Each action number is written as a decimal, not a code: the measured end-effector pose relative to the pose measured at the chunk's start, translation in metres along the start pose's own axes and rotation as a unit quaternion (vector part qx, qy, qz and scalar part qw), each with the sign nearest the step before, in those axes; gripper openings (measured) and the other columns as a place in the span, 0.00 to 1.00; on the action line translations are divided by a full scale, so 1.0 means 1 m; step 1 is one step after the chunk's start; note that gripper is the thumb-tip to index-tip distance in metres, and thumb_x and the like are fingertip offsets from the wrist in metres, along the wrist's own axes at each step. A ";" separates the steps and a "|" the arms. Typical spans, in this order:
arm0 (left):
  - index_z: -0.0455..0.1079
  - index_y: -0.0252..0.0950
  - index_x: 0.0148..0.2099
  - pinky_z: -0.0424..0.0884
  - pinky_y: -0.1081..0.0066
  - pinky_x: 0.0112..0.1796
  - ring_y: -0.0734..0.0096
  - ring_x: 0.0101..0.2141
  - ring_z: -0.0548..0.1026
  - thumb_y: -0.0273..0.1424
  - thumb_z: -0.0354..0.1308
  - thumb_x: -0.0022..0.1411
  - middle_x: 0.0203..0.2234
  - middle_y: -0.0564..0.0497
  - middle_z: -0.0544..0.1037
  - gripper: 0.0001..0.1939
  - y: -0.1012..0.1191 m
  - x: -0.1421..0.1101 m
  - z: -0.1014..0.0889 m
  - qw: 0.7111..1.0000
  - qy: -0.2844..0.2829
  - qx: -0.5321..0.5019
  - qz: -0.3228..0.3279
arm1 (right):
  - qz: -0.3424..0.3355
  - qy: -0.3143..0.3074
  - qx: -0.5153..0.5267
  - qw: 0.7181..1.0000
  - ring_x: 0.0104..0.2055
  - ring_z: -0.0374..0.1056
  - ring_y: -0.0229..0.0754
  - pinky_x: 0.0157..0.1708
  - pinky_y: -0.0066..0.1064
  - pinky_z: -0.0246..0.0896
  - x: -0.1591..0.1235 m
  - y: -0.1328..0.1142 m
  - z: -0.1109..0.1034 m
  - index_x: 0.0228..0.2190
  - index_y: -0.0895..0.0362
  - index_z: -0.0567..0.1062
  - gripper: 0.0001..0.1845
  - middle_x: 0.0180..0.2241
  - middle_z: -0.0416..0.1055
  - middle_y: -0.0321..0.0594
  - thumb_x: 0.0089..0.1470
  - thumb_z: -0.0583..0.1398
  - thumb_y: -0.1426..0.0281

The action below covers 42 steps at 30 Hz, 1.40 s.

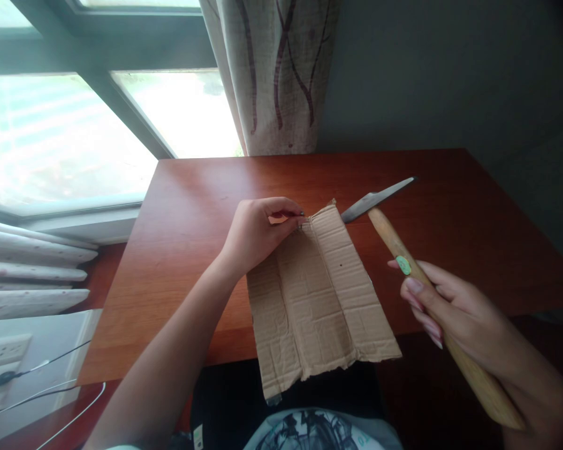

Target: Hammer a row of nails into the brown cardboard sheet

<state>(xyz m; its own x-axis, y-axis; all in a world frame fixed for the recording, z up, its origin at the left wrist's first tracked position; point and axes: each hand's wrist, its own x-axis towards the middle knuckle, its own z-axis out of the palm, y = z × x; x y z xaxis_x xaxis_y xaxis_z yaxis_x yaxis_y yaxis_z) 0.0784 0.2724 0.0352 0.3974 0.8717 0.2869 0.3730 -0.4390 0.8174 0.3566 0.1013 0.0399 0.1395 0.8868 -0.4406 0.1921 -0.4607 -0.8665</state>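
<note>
My left hand (pixel 267 231) pinches the far edge of a creased piece of brown cardboard (pixel 321 287). A tiny dark spot shows at its fingertips; whether it is a separate small object I cannot make out. The cardboard slopes over the table's near edge, its torn lower end hanging above my lap. In my right hand (pixel 450 306) is a hammer (pixel 389 234) with a pale wooden handle and a green sticker. Its long, narrow steel head tapers at the far right end and is raised just beyond the cardboard's right corner, apart from my left fingers.
A reddish-brown wooden table (pixel 192 194) lies before me. Behind it hang a patterned curtain (pixel 281 75) and a dark wall. A window (pixel 65 137) is at the left, with wall sockets (pixel 7 356) and cables below. My clothed lap is at the near edge.
</note>
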 end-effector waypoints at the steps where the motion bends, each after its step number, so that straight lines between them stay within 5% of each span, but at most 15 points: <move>1: 0.81 0.35 0.35 0.80 0.72 0.40 0.70 0.31 0.82 0.31 0.65 0.61 0.30 0.50 0.85 0.05 0.000 0.000 0.000 1.000 -0.001 -0.002 0.000 | 0.000 -0.002 -0.002 1.000 0.18 0.54 0.30 0.13 0.23 0.59 0.000 0.000 0.000 0.57 0.53 0.72 0.30 0.27 0.59 0.28 0.64 0.61 0.46; 21: 0.82 0.36 0.38 0.81 0.72 0.41 0.70 0.33 0.83 0.27 0.64 0.62 0.33 0.51 0.86 0.05 -0.010 0.000 0.006 1.000 -0.022 0.014 0.012 | -0.058 -0.010 -0.079 0.995 0.19 0.55 0.35 0.17 0.28 0.59 -0.011 -0.016 -0.001 0.58 0.49 0.68 0.26 0.26 0.60 0.29 0.67 0.57 0.48; 28: 0.83 0.37 0.38 0.81 0.72 0.42 0.70 0.34 0.84 0.26 0.65 0.62 0.34 0.52 0.87 0.05 -0.011 0.000 0.006 1.000 -0.020 0.013 0.017 | -0.111 -0.058 -0.198 0.972 0.19 0.57 0.36 0.20 0.28 0.55 -0.018 -0.049 0.012 0.36 0.51 0.70 0.17 0.19 0.60 0.28 0.71 0.55 0.53; 42: 0.84 0.39 0.39 0.82 0.72 0.43 0.69 0.34 0.84 0.29 0.66 0.63 0.35 0.53 0.87 0.05 -0.010 -0.002 0.005 1.000 -0.014 0.009 0.012 | -0.144 -0.056 -0.227 0.962 0.17 0.57 0.37 0.18 0.30 0.54 -0.013 -0.063 0.024 0.52 0.54 0.75 0.20 0.17 0.60 0.27 0.71 0.54 0.54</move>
<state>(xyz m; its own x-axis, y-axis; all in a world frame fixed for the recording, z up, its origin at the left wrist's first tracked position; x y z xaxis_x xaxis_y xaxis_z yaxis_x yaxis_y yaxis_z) 0.0777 0.2745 0.0237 0.4286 0.8550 0.2919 0.3781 -0.4632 0.8016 0.3195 0.1202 0.0947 -0.0831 0.9668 -0.2416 0.6150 -0.1410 -0.7759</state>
